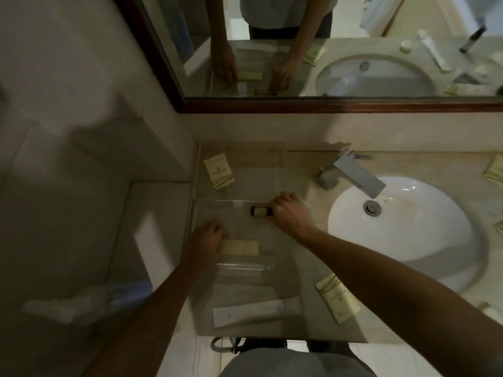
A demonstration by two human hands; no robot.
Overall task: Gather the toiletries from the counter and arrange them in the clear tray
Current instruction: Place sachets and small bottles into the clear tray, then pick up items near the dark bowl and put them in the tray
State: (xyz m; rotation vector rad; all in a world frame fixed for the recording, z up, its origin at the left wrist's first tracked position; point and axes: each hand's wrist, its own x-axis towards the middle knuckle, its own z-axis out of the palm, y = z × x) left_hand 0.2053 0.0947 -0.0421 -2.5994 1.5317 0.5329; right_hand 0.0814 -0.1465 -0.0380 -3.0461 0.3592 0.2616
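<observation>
A clear tray lies on the counter left of the sink. My right hand grips the cap end of a small dark bottle lying on its side near the tray's far edge. My left hand rests on the left end of a pale yellow flat packet inside the tray. A clear plastic tube lies just in front of that packet. A white tube lies near the counter's front edge. Yellow sachets sit at the back left and front right.
The white sink basin with a chrome faucet fills the right side. More yellow sachets lie at the far right. A mirror hangs above, reflecting both hands. A wall stands close on the left.
</observation>
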